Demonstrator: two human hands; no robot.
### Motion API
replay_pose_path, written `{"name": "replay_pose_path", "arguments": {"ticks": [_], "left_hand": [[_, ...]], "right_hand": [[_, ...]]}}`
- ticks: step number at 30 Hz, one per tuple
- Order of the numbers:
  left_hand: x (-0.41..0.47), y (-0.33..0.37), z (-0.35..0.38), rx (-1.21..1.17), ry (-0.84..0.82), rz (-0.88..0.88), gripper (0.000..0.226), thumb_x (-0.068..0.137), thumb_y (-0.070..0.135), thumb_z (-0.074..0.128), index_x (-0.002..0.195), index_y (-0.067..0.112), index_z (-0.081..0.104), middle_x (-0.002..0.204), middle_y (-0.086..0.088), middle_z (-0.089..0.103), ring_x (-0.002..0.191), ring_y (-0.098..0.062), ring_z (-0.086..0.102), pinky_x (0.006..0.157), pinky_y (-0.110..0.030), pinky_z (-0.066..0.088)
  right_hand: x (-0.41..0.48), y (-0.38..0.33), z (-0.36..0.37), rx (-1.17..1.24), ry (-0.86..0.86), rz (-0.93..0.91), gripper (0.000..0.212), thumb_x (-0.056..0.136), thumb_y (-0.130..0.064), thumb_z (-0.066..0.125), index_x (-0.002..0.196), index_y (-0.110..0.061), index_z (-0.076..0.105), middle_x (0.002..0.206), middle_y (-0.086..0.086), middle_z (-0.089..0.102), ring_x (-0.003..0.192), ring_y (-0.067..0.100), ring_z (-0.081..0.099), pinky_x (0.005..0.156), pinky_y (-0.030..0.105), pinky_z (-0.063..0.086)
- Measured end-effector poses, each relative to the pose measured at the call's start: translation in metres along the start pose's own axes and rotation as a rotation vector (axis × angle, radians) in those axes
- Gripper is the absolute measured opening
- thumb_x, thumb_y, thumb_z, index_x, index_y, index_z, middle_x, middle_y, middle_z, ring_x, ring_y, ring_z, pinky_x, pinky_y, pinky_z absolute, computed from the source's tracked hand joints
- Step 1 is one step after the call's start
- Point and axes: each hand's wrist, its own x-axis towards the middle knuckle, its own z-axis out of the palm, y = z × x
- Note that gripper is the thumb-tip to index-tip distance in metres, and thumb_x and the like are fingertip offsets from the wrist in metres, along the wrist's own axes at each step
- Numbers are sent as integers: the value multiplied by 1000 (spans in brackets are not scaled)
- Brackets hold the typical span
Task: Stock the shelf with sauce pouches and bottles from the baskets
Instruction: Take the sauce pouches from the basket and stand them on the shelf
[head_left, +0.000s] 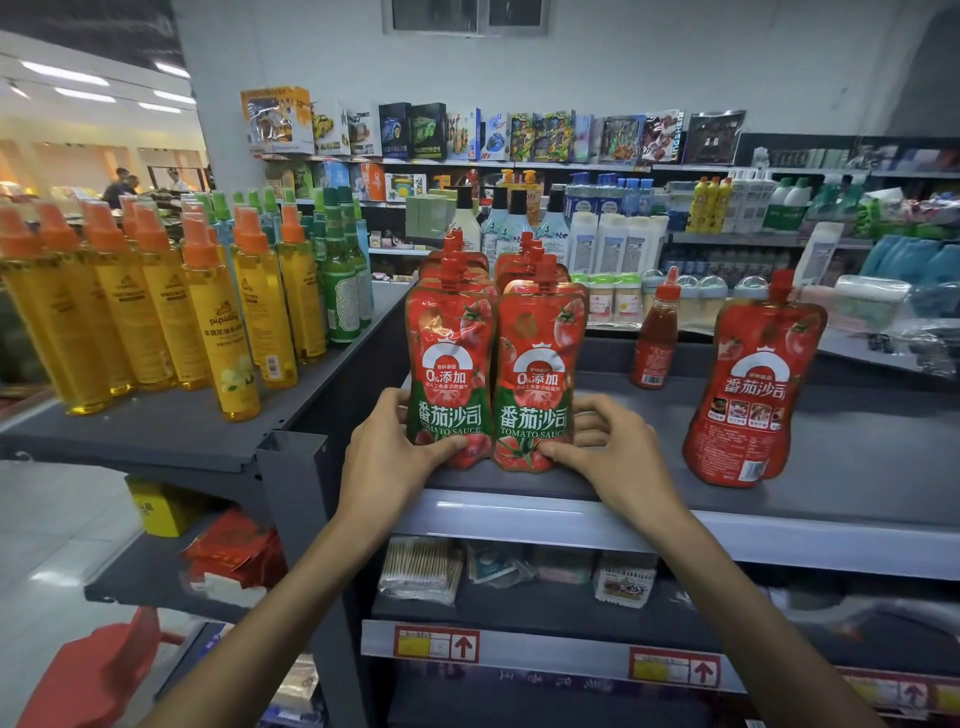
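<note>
- On the top shelf (857, 457), close to its front edge, two tomato sauce pouches stand upright and touching: the left front pouch (449, 364) and the right front pouch (540, 374).
- The left grip (395, 457) grasps the left front pouch at its base. The thumb lies across the printed face, and the fingers wrap round the left edge, their tips hidden behind.
- The right grip (613, 457) grasps the right front pouch the same way, thumb on the front and fingers curled at its right side.
- The rear pouches (457, 265) queue in two rows behind the front pair. Only their red caps and shoulders show, so their number cannot be told.
- A lone pouch (753, 384) stands well apart to the right, its back label facing the camera.
- A small red sauce bottle (657, 338) stands upright farther back, between the rows and the lone pouch.
- Orange-capped spray bottles (208, 312) fill the neighbouring shelf on the left.
- A red plastic object (98, 670) is cut off at the lower left corner, too blurred to name.
- Packets (421, 569) on the shelf below sit in shadow.
</note>
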Motion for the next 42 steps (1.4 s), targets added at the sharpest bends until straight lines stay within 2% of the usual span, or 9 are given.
{"name": "replay_pose_path", "arguments": {"ticks": [8, 12, 16, 21, 27, 35, 39, 42], "left_hand": [[0, 2, -3, 11, -41, -10, 81, 65, 53, 93, 127, 25, 50, 116, 8, 67, 103, -13, 68, 91, -41, 59], [-1, 3, -5, 39, -26, 2, 82, 63, 53, 94, 127, 26, 49, 117, 5, 68, 102, -16, 69, 90, -46, 60], [-2, 2, -2, 62, 3, 3, 75, 67, 48, 94, 125, 25, 51, 114, 6, 68, 99, -15, 69, 89, -46, 59], [-3, 1, 0, 50, 26, 3, 72, 69, 46, 93, 124, 26, 51, 115, 6, 69, 98, -14, 67, 88, -44, 59], [-4, 3, 1, 46, 26, 0, 73, 70, 43, 93, 127, 23, 52, 117, 4, 69, 99, -15, 67, 87, -40, 59], [-8, 5, -2, 63, 6, -1, 82, 70, 49, 91, 135, 26, 48, 119, 8, 66, 102, -14, 68, 89, -44, 59], [-18, 6, -1, 171, 81, 37, 84, 72, 63, 84, 138, 33, 41, 129, 11, 64, 113, -14, 65, 88, -46, 58], [-27, 3, 0, 280, 124, 74, 85, 78, 66, 78, 144, 30, 38, 141, 5, 56, 123, -18, 61, 86, -43, 56]], "right_hand": [[-3, -3, -2, 6, 2, -12, 50, 73, -24, 93, 116, -22, 67, 94, -7, 75, 82, 3, 71, 71, 13, 55], [-5, -5, 1, -9, 27, -28, 49, 73, -28, 93, 114, -25, 67, 94, -9, 74, 83, 3, 70, 73, 13, 55], [-5, -5, 4, -42, 39, -29, 45, 74, -27, 92, 111, -24, 66, 90, -11, 72, 78, 3, 69, 74, 21, 58], [-5, -3, 1, -43, 49, -28, 43, 73, -24, 92, 107, -24, 66, 90, -14, 70, 78, 2, 68, 66, 9, 50], [-6, -5, 1, -39, 44, -20, 43, 75, -23, 91, 108, -24, 64, 90, -14, 67, 75, -1, 65, 64, 8, 50], [-8, -6, -1, -57, 30, -22, 51, 75, -27, 91, 119, -25, 65, 98, -11, 72, 83, 3, 70, 76, 24, 59], [-12, -8, -3, -63, 49, -24, 52, 76, -29, 91, 120, -26, 64, 100, -12, 71, 85, 4, 69, 78, 28, 60], [-17, -7, -6, -108, 85, -33, 52, 78, -32, 89, 121, -31, 60, 108, -10, 67, 93, 7, 65, 83, 33, 60]]}}
